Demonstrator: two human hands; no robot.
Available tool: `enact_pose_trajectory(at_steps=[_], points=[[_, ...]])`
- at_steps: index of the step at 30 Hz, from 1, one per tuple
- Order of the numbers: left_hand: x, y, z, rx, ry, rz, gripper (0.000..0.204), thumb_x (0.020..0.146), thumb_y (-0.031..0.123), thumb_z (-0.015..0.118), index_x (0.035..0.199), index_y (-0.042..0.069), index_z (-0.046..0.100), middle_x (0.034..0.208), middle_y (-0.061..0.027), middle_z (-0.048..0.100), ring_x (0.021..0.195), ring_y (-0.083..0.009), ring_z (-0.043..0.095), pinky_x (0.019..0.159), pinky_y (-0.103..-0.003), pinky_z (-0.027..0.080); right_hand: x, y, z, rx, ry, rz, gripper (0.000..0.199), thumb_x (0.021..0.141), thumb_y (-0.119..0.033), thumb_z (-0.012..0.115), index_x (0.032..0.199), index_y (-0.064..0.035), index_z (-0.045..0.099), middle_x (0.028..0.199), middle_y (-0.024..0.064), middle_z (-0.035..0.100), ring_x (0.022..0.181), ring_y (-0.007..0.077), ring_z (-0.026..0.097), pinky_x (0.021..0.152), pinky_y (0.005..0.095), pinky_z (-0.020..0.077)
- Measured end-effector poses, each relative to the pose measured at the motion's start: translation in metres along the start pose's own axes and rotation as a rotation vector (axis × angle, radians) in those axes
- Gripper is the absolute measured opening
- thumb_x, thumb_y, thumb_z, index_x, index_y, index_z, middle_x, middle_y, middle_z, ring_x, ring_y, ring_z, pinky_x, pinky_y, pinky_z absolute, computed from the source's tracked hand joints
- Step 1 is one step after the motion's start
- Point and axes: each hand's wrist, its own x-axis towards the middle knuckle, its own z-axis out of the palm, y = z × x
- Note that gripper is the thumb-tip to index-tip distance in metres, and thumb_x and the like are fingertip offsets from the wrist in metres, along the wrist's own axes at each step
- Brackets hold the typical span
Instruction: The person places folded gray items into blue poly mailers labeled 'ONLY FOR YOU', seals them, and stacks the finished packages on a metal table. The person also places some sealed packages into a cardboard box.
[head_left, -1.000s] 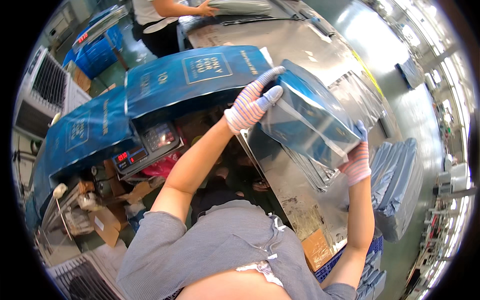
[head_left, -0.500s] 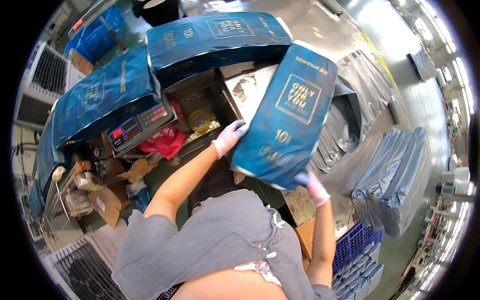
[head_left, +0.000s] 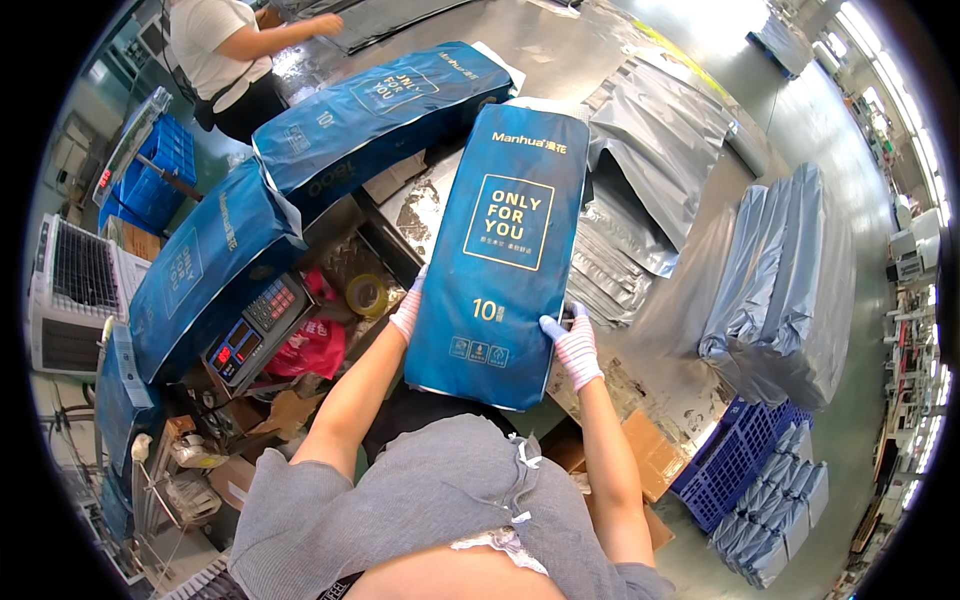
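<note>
A large blue plastic-wrapped pack (head_left: 490,330) with gold print and a white folded top end lies lengthwise before me, its near end toward my body. Both my hands wear thin light gloves. My left hand (head_left: 408,308) grips the pack's left edge, its fingers partly hidden behind it. On the right edge, near the lower corner, my right hand (head_left: 574,348) presses with its thumb on the front face. Left of my hands, a scale (head_left: 262,325) with a lit red display sits beneath similar blue packs (head_left: 215,255).
Another blue pack (head_left: 380,110) lies across the far side. Grey plastic bags (head_left: 660,150) spread over the metal table (head_left: 660,300), with a bundled stack (head_left: 780,270) at right. Tape (head_left: 367,295) sits by the scale. A blue crate (head_left: 735,465) stands low right. A co-worker (head_left: 225,60) is at upper left.
The pack has swung nearly straight, and both hands have shifted on it with the right hand higher along its edge. My view has turned, and a co-worker shows more fully at upper left.
</note>
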Motion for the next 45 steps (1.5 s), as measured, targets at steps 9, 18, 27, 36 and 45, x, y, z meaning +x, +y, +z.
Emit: enact_pose_trajectory(at_steps=[9, 18, 27, 36, 45], points=[[-0.005, 0.000, -0.039, 0.159, 0.108, 0.065, 0.054, 0.084, 0.047, 0.054, 0.120, 0.007, 0.052, 0.110, -0.0098, 0.060, 0.096, -0.0220, 0.056, 0.087, -0.035, 0.046, -0.044, 0.029, 0.012, -0.012, -0.127, 0.156, 0.042, 0.072, -0.024, 0.074, 0.097, -0.0006, 0.050, 0.084, 0.0066, 0.059, 0.074, 0.0140, 0.052, 0.068, 0.0300, 0.0443], [0.014, 0.020, -0.037, 0.258, 0.227, 0.135, 0.059, 0.084, 0.053, 0.049, 0.122, 0.008, 0.050, 0.116, -0.0091, 0.057, 0.101, -0.0224, 0.053, 0.089, -0.035, 0.044, 0.030, -0.014, 0.028, 0.455, 0.095, 0.051, 0.029, 0.076, -0.018, 0.070, 0.096, -0.0014, 0.057, 0.086, 0.0062, 0.060, 0.077, 0.0138, 0.054, 0.071, 0.0271, 0.0458], [0.001, 0.051, -0.046, 0.065, 0.092, 0.142, 0.043, 0.088, 0.044, 0.050, 0.112, 0.008, 0.057, 0.097, -0.0044, 0.062, 0.082, -0.0152, 0.057, 0.072, -0.026, 0.049, -0.017, -0.029, 0.066, 0.576, 0.116, 0.084, 0.013, 0.077, -0.013, 0.069, 0.079, -0.0056, 0.058, 0.071, -0.0020, 0.055, 0.065, 0.0068, 0.047, 0.061, 0.0216, 0.0407], [-0.036, 0.062, -0.015, 0.551, -0.178, 0.394, 0.032, 0.088, 0.029, 0.055, 0.106, 0.003, 0.058, 0.092, -0.0018, 0.062, 0.080, -0.0086, 0.057, 0.069, -0.020, 0.047, -0.092, -0.084, 0.053, 0.262, 0.437, -0.181, 0.018, 0.074, -0.011, 0.071, 0.078, -0.0068, 0.054, 0.072, -0.0037, 0.049, 0.067, 0.0053, 0.043, 0.062, 0.0204, 0.0371], [0.001, 0.016, 0.034, 0.509, -0.120, 0.213, 0.027, 0.087, 0.028, 0.057, 0.098, 0.004, 0.061, 0.084, 0.0023, 0.060, 0.075, -0.0051, 0.052, 0.068, -0.021, 0.043, -0.138, -0.083, 0.032, 0.385, 0.700, -0.128, 0.015, 0.077, -0.012, 0.063, 0.069, -0.0126, 0.051, 0.067, -0.0056, 0.044, 0.065, 0.0053, 0.038, 0.063, 0.0207, 0.0321]])
